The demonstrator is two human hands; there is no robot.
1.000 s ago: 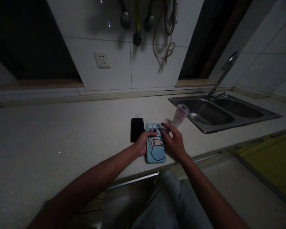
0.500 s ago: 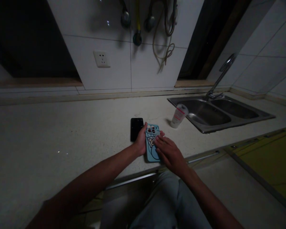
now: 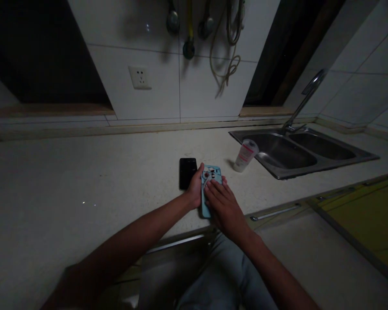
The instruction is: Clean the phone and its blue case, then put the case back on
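A light blue phone case with a cartoon print (image 3: 211, 174) lies on the pale countertop (image 3: 116, 172) near its front edge. My left hand (image 3: 195, 189) grips the case's left edge, thumb up along its side. My right hand (image 3: 221, 204) lies flat over the case with fingers stretched toward its camera cut-out, covering most of the print. A black phone (image 3: 187, 172) lies face up just left of the case, touching neither hand as far as I can tell.
A clear plastic cup with a pink label (image 3: 245, 155) stands right of the case beside a steel double sink (image 3: 304, 150) with a tap (image 3: 302, 101). A wall socket (image 3: 140, 77) and hanging utensils (image 3: 189, 26) are on the tiled back wall.
My right hand slid from the case's upper right corner onto its face, covering the print. My left hand shifted to grip the case's left edge. The small dark thing near my right fingers is gone from sight.
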